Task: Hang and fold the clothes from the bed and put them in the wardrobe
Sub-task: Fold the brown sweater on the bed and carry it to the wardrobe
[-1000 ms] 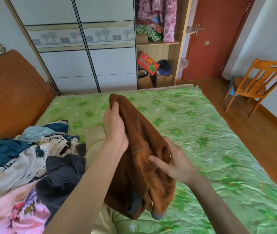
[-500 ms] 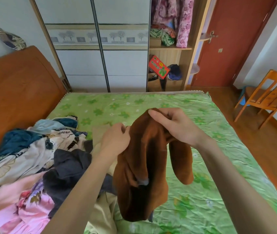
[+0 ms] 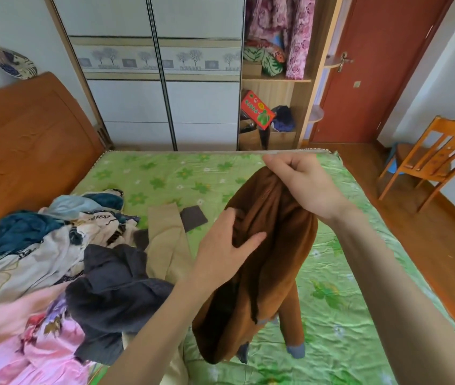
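A brown garment [image 3: 265,276] with grey-blue cuffs hangs above the green floral bed [image 3: 165,176]. My right hand [image 3: 307,184] grips its top edge with curled fingers. Lower down, my left hand [image 3: 226,245] holds a fold of its left side, thumb pressed into the cloth. A pile of clothes [image 3: 54,259] lies on the bed's left half: blue, white printed, dark grey and pink pieces. Beige trousers [image 3: 165,240] lie between the pile and the garment. The wardrobe [image 3: 165,79] stands beyond the bed, its right section open.
The open wardrobe section [image 3: 273,87] holds hanging floral clothes, a shelf, a red box [image 3: 257,109] and cardboard boxes. A wooden headboard [image 3: 26,134] is at left. A wooden chair [image 3: 437,159] stands at right on the wood floor, near a red door [image 3: 382,65].
My right hand has carried the garment's top up and to the right. My left hand has let go near the top and now holds the cloth lower on its left side.
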A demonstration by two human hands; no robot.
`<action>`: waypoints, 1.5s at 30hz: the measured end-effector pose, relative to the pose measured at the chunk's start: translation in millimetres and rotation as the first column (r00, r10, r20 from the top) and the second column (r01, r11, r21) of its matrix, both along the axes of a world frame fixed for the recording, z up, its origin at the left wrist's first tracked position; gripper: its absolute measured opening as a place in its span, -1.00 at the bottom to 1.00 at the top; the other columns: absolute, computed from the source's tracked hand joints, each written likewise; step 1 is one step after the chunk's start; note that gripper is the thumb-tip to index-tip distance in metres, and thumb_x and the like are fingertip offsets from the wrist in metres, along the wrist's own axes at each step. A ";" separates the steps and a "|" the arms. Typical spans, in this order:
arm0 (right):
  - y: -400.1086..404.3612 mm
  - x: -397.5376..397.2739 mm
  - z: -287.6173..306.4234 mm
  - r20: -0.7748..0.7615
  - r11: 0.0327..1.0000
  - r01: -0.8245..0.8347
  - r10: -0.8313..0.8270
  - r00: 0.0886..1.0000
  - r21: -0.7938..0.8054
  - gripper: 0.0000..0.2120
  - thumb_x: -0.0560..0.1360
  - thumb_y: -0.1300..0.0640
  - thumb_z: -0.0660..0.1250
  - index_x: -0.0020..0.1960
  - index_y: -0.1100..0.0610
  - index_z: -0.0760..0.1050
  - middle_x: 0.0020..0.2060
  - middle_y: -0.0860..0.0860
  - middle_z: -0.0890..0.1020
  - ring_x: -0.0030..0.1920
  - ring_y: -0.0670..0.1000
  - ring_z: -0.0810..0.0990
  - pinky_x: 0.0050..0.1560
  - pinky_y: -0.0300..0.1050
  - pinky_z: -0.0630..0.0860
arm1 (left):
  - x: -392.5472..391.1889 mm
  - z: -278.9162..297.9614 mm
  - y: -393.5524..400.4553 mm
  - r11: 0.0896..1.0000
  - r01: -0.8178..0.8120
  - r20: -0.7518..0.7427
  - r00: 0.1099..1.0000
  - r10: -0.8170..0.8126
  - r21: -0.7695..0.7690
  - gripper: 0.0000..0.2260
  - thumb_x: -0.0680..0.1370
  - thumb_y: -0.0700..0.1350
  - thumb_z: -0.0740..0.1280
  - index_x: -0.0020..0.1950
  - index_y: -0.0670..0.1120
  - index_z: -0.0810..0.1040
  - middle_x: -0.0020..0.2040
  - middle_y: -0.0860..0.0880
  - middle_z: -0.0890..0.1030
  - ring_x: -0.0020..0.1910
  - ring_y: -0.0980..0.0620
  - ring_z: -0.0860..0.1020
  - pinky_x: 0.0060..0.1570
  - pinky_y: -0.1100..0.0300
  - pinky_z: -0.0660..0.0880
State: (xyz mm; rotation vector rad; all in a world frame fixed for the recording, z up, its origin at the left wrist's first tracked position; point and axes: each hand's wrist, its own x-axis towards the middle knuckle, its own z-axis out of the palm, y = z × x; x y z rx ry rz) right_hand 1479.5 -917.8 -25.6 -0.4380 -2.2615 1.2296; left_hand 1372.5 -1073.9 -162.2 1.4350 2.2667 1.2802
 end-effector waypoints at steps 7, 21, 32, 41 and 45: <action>14.5 20.4 18.6 -0.078 0.998 0.017 -0.022 0.997 -0.068 -0.44 0.71 0.01 0.29 -0.23 0.47 0.34 -0.29 0.43 0.34 -0.26 0.17 0.35 0.03 0.14 0.48 | -1.6 -57.8 14.0 0.995 -0.093 0.562 0.826 0.051 0.046 -0.47 0.52 0.58 0.08 0.31 0.27 0.33 0.25 0.31 0.44 0.22 0.43 0.45 0.16 0.44 0.38; 49.7 42.6 -7.2 -0.096 0.979 0.135 -0.151 0.984 -0.151 -0.43 0.69 -0.07 0.29 -0.25 0.38 0.35 -0.38 0.07 0.39 -0.35 0.00 0.40 -0.22 -0.22 0.46 | 34.4 -81.7 31.3 0.985 0.070 0.780 0.620 0.082 -0.159 -0.50 0.75 0.20 0.14 0.11 -0.17 0.68 -0.07 -0.07 0.74 -0.03 -0.02 0.70 0.12 0.09 0.56; 38.3 53.2 -59.7 0.348 0.879 0.162 -0.339 0.874 0.449 -0.50 0.55 -0.41 0.23 -0.04 0.01 0.62 -0.21 -0.05 0.69 -0.19 -0.03 0.64 -0.22 -0.09 0.50 | -11.8 -5.8 33.5 0.959 -0.282 0.535 0.814 0.226 0.024 -0.45 0.75 0.15 0.13 -0.38 -0.07 0.42 -0.52 0.11 0.37 -0.49 0.14 0.40 -0.38 0.39 0.36; -1.3 24.0 -85.9 0.511 0.933 -0.334 0.224 0.830 0.135 -0.82 0.55 0.11 0.48 0.14 0.02 0.58 -0.01 -0.04 0.70 0.04 -0.08 0.67 0.15 -0.03 0.59 | -11.7 18.7 40.0 0.994 -0.105 0.465 0.882 0.083 0.022 -0.42 0.74 0.16 0.14 -0.35 -0.20 0.43 -0.43 -0.04 0.34 -0.42 -0.01 0.38 -0.41 0.27 0.34; -5.9 23.0 -83.4 0.409 0.929 -0.332 0.243 0.880 0.161 -0.84 0.70 0.09 0.30 -0.02 0.11 0.58 -0.17 0.03 0.66 -0.13 0.04 0.60 -0.04 0.08 0.52 | -28.0 12.9 22.0 0.995 -0.100 0.467 0.880 0.084 0.009 -0.39 0.72 0.24 0.15 -0.33 -0.16 0.56 -0.46 0.03 0.49 -0.38 0.05 0.56 -0.23 0.21 0.47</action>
